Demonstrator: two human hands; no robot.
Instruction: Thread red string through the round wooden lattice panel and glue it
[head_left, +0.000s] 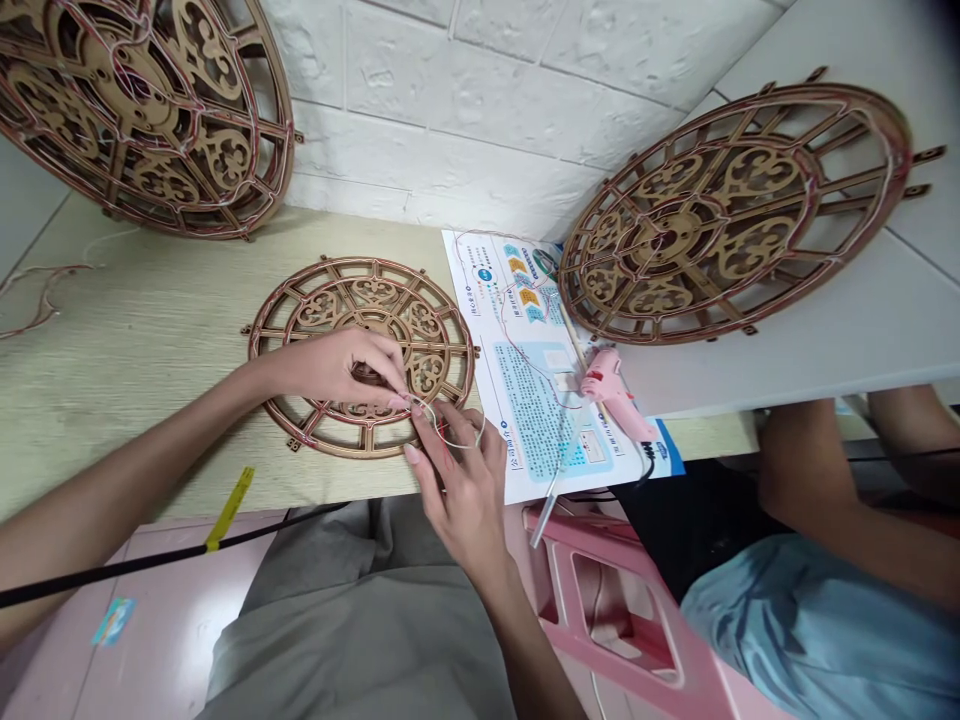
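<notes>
Pinching wire (450, 438) w/ L hand (330, 368) & R hand (457, 490), close together over wood wheel (455, 345)

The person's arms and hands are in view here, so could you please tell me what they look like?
Both the left arm and right arm are bare, with no sleeves. The left hand and right hand wear no gloves, and no watch or ring shows. A loose grey garment covers the lap.

Head-worn camera, facing forward and down
</notes>
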